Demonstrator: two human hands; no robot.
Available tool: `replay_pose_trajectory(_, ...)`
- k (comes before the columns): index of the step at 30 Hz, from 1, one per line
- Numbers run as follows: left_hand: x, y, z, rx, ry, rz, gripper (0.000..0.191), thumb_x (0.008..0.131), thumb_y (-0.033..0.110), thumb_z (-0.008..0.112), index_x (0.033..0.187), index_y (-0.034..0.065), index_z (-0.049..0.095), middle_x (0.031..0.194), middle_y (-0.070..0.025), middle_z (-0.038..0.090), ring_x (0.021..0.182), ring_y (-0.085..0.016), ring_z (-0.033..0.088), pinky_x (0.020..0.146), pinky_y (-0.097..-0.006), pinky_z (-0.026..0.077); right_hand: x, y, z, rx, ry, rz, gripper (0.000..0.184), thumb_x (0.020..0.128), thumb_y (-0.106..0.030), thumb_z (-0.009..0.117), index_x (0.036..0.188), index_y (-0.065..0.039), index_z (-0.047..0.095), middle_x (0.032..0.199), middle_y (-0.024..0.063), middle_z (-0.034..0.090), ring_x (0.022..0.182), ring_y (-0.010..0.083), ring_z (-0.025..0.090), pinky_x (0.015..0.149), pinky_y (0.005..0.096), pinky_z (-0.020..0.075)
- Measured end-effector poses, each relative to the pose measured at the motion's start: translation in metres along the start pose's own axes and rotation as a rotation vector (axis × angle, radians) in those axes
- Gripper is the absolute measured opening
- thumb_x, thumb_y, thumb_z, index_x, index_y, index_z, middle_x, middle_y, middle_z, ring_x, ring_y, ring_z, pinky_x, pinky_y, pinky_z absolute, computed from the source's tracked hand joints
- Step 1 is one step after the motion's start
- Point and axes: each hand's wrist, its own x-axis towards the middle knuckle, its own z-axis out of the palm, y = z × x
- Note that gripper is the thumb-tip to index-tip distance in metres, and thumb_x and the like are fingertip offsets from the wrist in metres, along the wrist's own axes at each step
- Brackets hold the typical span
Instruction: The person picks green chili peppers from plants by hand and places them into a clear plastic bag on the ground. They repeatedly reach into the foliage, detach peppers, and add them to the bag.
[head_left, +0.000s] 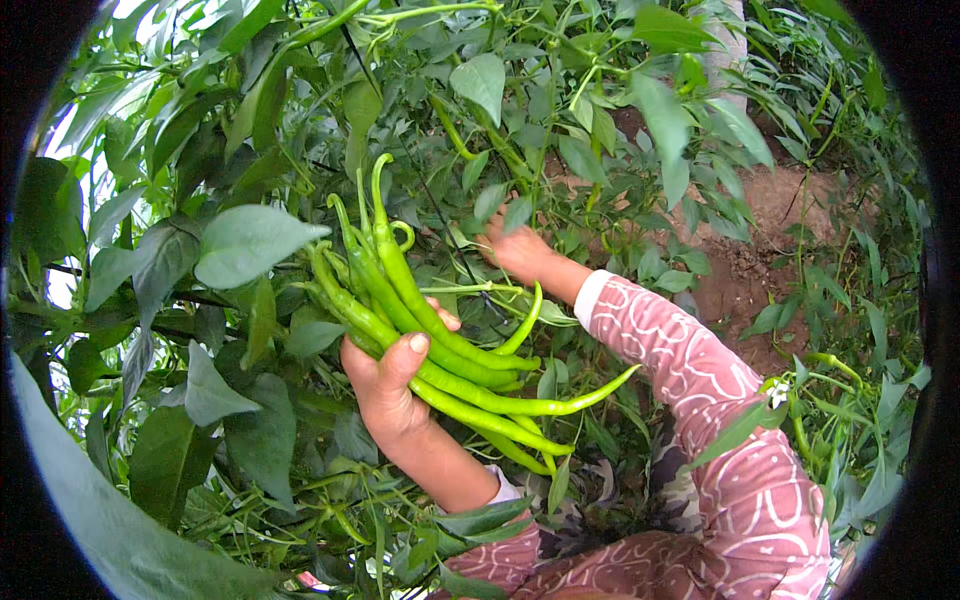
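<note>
A bunch of long green chili peppers (435, 352) is gripped in my left hand (394, 382), its thumb laid across the front. Their thin curved stems point up and away, while the tapered tips fan out to the right. My right hand (514, 244) reaches in among the leaves of a pepper plant beyond the bunch. Leaves cover its fingers, so whether they hold anything is hidden. Above that hand a green pepper (452, 127) hangs on the plant.
Dense pepper foliage (247, 420) surrounds both arms, with a large leaf (259, 244) close on the left. Dark strings (442, 214) run through the plants. Bare brown soil (750, 277) shows at the right. A pale post (724, 52) stands at the top, and a white flower (778, 392) is near my right sleeve.
</note>
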Motion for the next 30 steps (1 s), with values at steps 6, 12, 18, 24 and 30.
replay_pose_trajectory(6, 0.001, -0.001, -0.003, -0.033, -0.037, 0.008, 0.051, 0.067, 0.018, 0.069, 0.104, -0.0101, 0.051, 0.089, -0.0188, 0.06, 0.075, -0.028, 0.062, 0.07, -0.0365, 0.052, -0.048, 0.011, 0.009, 0.612, 0.01, 0.577, 0.044, 0.074, -0.013, 0.061, 0.113, 0.004, 0.051, 0.104, 0.0246, 0.061, 0.098, 0.0409, 0.058, 0.084, 0.0439, 0.0451)
replay_pose_trajectory(12, 0.001, -0.005, -0.009, -0.031, -0.023, -0.009, 0.05, 0.066, 0.017, 0.07, 0.105, -0.0094, 0.051, 0.09, -0.0185, 0.06, 0.075, -0.027, 0.062, 0.068, -0.0366, 0.052, -0.096, 0.058, -0.002, 0.965, -0.355, 0.548, 0.031, 0.076, -0.014, 0.057, 0.102, 0.004, 0.059, 0.087, 0.0154, 0.063, 0.08, 0.0232, 0.058, 0.072, 0.0384, 0.0453)
replay_pose_trajectory(18, -0.001, -0.006, -0.009, -0.031, -0.018, -0.02, 0.051, 0.066, 0.017, 0.07, 0.106, -0.0085, 0.051, 0.09, -0.0177, 0.06, 0.075, -0.027, 0.062, 0.071, -0.0378, 0.053, -0.113, 0.027, -0.156, 1.019, 0.321, 1.057, 0.025, 0.076, -0.008, 0.05, 0.098, 0.004, 0.056, 0.081, 0.0026, 0.053, 0.07, 0.0119, 0.049, 0.063, 0.0292, 0.044)
replay_pose_trajectory(24, -0.002, -0.004, -0.005, -0.035, -0.036, -0.015, 0.052, 0.066, 0.017, 0.071, 0.108, -0.0083, 0.051, 0.091, -0.0175, 0.06, 0.076, -0.027, 0.062, 0.073, -0.0378, 0.052, -0.267, -0.028, -0.223, 0.272, 0.439, 1.023, 0.025, 0.083, -0.003, 0.049, 0.107, 0.003, 0.05, 0.091, 0.0168, 0.059, 0.08, 0.0288, 0.058, 0.073, 0.0351, 0.0458)
replay_pose_trajectory(30, -0.002, -0.007, -0.004, -0.071, 0.001, -0.001, 0.05, 0.065, 0.014, 0.072, 0.105, -0.0087, 0.053, 0.089, -0.0173, 0.061, 0.075, -0.027, 0.063, 0.072, -0.0381, 0.052, -0.407, -0.121, -0.229, -0.147, -0.862, 0.828, 0.035, 0.075, -0.009, 0.056, 0.109, 0.0, 0.056, 0.107, 0.0265, 0.056, 0.1, 0.0358, 0.057, 0.081, 0.045, 0.0477)
